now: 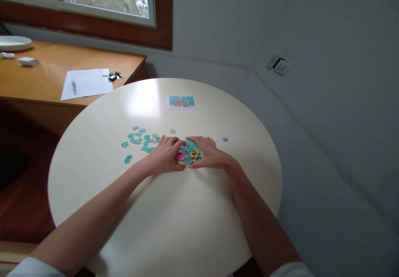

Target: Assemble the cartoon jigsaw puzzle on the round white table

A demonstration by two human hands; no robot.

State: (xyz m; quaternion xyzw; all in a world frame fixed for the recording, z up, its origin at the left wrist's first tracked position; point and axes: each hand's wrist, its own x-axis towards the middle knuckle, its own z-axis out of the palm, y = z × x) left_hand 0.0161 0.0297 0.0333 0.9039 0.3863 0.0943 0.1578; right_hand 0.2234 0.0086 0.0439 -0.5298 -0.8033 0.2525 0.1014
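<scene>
A partly joined jigsaw puzzle (188, 154) with a pink and a yellow cartoon figure on blue-green lies on the round white table (174, 227). Around its left side curve the thumb and fingers of my left hand (165, 154). My right hand (210, 152) clasps the right side the same way, so both hands press the puzzle from its edges. Much of the puzzle's border is hidden under my fingers. Loose turquoise puzzle pieces (137, 139) are scattered just left of my left hand. One piece (172, 131) lies beyond it, and another piece (225, 139) rests to the right.
A small picture card (181, 102) with the same cartoon figures lies toward the table's far side. Behind on the left, a wooden desk (50, 56) holds a paper sheet (87, 84), a pen (74, 87) and keys (113, 76). A wall (327, 123) stands close on the right.
</scene>
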